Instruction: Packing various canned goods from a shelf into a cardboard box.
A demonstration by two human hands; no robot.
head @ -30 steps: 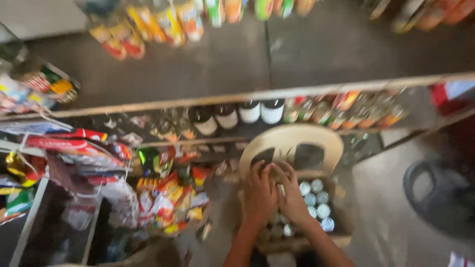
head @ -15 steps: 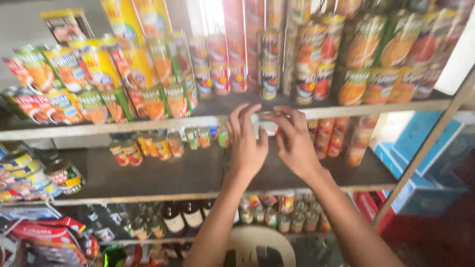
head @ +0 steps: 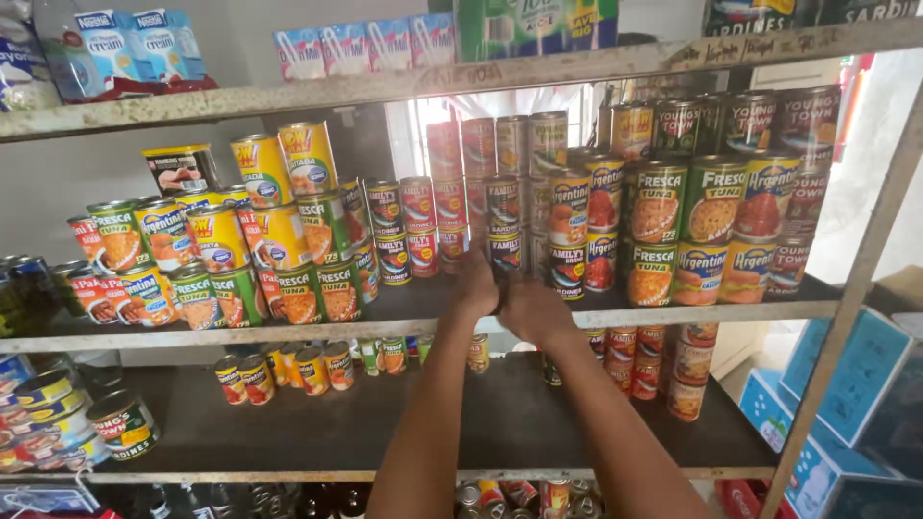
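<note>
Both my arms reach up to the middle shelf. My left hand and my right hand are pressed together at the shelf's front edge. Their fingers close around a small dark-labelled can at the foot of a stack of red and dark cans. The lower part of that can is hidden behind my fingers. Green and yellow tuna cans stand right of my hands. Yellow and green cans are stacked to the left.
A top shelf carries small cartons and packs. The lower shelf has a row of small cans at the back and red cans on the right. Blue boxes stand beyond a slanted metal post.
My view rose from a box of cans on the floor to the shelves. Both hands came up with cans and moved in against the stack on the middle shelf.
</note>
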